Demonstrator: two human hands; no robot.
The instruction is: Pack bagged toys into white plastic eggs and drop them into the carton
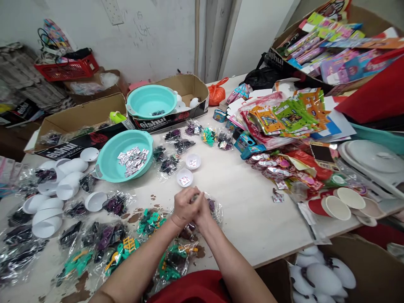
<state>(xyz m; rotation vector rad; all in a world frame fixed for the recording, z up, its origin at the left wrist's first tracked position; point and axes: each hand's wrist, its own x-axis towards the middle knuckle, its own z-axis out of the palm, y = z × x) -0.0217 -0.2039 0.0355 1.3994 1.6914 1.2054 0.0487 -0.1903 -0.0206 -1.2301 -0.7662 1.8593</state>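
My left hand [184, 206] and my right hand [202, 209] are pressed together over the white table [246, 198], fingers curled around something small that I cannot make out. A clear plastic bag of small toy parts [215, 207] lies just under and to the right of them. Two small white cups [184, 177] [193, 161] with a packet inside each stand a little beyond my hands. More clear bags of green and dark toy parts [148, 223] lie to the left and near my forearms.
A teal basin [109, 162] holding silver packets sits at left, another teal basin [151, 101] in a cardboard box behind. White half shells [47, 219] lie far left. Colourful packets [290, 113] pile up at right, with a box of white shells [322, 277] lower right.
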